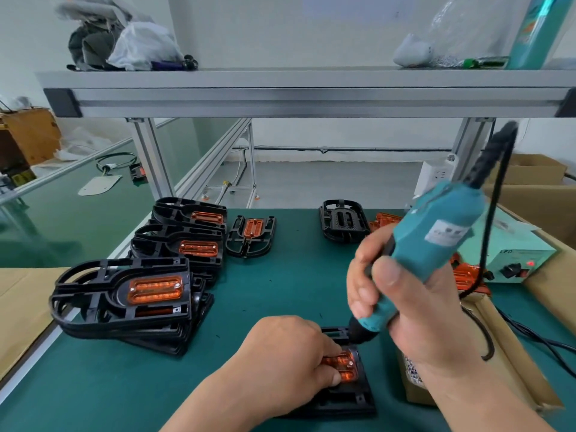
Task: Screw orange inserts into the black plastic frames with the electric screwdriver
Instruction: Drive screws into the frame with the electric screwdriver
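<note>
A black plastic frame lies on the green mat near the front edge, with an orange insert seated in it. My left hand lies over the frame, its fingers curled onto the insert and pinching it down. My right hand grips the teal electric screwdriver, tilted, its black tip just above the insert's far end. A silver screw shows in the insert near the tip.
Three stacks of frames with orange inserts stand at the left, one single frame behind them. A bare black frame and loose orange inserts lie at the back right. A teal power box and cardboard boxes sit right.
</note>
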Demonstrator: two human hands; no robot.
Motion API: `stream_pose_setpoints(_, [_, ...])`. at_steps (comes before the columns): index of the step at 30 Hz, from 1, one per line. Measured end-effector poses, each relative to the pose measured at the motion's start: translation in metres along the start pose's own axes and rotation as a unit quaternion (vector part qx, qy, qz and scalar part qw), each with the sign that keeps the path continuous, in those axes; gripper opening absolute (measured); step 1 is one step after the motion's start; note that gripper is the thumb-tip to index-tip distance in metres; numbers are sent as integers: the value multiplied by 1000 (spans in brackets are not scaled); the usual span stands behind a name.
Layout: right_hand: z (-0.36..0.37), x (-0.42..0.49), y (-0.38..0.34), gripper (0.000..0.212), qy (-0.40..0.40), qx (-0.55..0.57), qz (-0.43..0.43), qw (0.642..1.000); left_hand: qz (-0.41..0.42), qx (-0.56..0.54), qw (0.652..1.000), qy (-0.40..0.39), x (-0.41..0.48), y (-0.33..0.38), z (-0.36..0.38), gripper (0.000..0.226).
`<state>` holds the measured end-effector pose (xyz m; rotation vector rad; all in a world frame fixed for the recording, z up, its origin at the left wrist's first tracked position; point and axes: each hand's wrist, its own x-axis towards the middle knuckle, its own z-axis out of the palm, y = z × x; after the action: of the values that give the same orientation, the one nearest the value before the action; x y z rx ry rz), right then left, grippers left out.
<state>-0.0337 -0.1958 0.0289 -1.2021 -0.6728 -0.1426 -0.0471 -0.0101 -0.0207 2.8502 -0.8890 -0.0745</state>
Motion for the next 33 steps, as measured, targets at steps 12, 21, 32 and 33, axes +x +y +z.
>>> stream_pose_setpoints(12, [-8, -1, 39, 38, 234, 172, 125, 948, -18, -30, 999, -14, -5, 5, -13, 33])
stream_pose_setpoints(21, [-22, 4, 52, 43, 350, 218, 133, 901, -94, -365, 926, 18, -6, -2, -18, 30])
stream_pose_setpoints(32, [-22, 1, 52, 41, 356, 211, 142, 899, -173, -833, 520, 67, 0, -13, -26, 25])
stream_pose_setpoints(33, [-22, 1, 52, 41, 355, 209, 143, 900, -176, -835, 517, 70, 1, -13, -24, 22])
